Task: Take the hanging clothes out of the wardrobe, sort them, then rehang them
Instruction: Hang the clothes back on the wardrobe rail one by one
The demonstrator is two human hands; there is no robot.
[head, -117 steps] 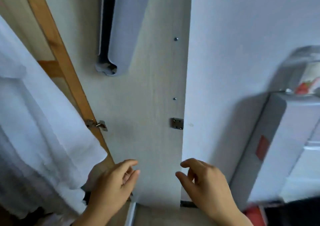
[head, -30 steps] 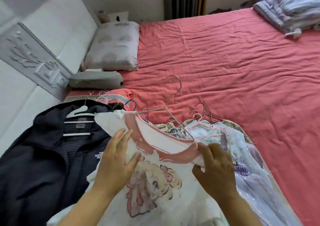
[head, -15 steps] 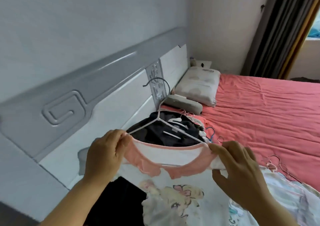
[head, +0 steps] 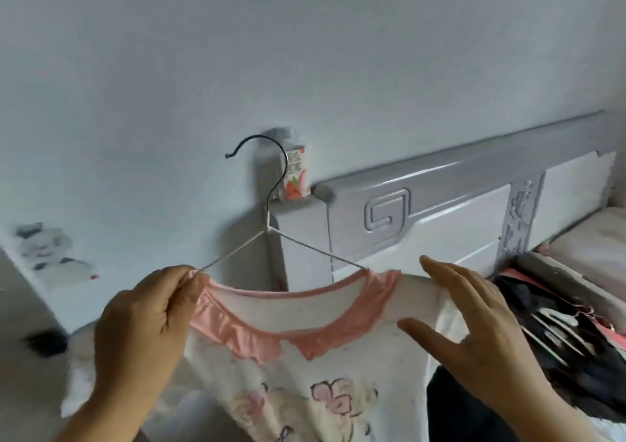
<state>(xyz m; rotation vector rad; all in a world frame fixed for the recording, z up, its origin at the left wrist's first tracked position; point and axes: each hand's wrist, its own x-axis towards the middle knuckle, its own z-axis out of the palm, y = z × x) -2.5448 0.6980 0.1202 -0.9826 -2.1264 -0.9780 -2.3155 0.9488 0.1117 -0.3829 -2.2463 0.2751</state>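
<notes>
Fingers (head: 176, 284) of the left hand (head: 142, 326) curl round one shoulder of a white child's top with a pink frilled collar (head: 291, 350), pinching it against the thin wire hanger (head: 267, 228) inside. The right hand (head: 474, 333) is spread, its straight fingers and thumb around the other shoulder. The top hangs in front of a grey carved headboard (head: 440, 204), where a small strawberry-printed carton (head: 297, 179) stands. Dark clothes (head: 555, 336) lie on the right.
</notes>
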